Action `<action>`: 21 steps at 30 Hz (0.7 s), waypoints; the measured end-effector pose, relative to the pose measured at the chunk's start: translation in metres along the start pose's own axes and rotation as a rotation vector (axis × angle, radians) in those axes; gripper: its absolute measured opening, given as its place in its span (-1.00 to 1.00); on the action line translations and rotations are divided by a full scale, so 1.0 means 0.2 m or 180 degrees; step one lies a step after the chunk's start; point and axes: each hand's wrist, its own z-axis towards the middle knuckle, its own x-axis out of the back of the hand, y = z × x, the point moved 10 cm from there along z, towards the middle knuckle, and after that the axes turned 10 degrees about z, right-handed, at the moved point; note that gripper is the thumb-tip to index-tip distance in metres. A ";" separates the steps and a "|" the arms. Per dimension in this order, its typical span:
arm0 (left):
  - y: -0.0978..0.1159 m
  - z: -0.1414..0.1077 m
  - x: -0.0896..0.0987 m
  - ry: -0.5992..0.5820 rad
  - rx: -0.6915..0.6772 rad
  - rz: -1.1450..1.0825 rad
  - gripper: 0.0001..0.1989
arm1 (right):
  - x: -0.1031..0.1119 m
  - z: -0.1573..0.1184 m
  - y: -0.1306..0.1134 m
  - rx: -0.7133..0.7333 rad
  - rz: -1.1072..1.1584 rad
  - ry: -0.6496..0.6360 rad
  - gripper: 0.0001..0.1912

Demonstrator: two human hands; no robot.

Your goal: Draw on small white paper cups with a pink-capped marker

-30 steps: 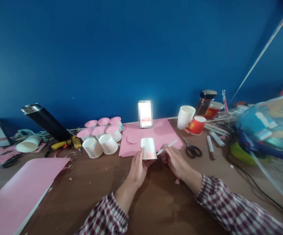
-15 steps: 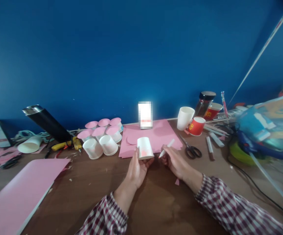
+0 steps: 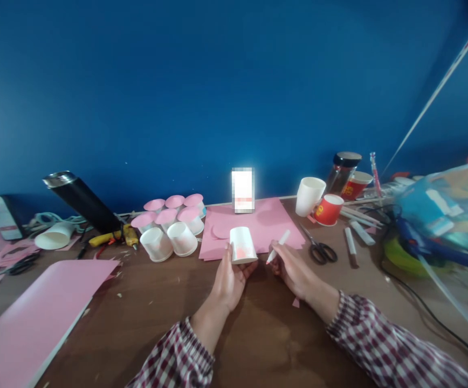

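A white paper cup (image 3: 242, 243) with a faint pinkish-orange patch on its side is held upside down by my left hand (image 3: 229, 280), thumb along its left wall and fingers beneath. In my right hand (image 3: 293, 267) is a white marker pen (image 3: 279, 245), its coloured tip pointing down and left, apart from the cup. Behind both hands lie stacked sheets of pink paper (image 3: 270, 221) with a cut pink piece on top. To the left stand several white cups (image 3: 182, 240), the rear ones topped with pink discs (image 3: 167, 216).
Scissors (image 3: 322, 252), a marker (image 3: 350, 248), a red paper cup (image 3: 329, 209) and a white cup (image 3: 310, 196) are at right. At left are a glue gun (image 3: 129, 234), a black flask (image 3: 84, 202) and a large pink sheet (image 3: 48, 318). A bright blurred rectangle (image 3: 243, 188) stands by the wall.
The whole view has shifted slightly, so things appear a little farther right. Both hands keep their holds, and the marker stays apart from the cup.
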 end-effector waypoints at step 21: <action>0.01 0.00 -0.01 0.0037 0.0005 0.0016 -0.67 | -0.01 -0.01 0.00 -0.0024 -0.0083 -0.0028 -0.61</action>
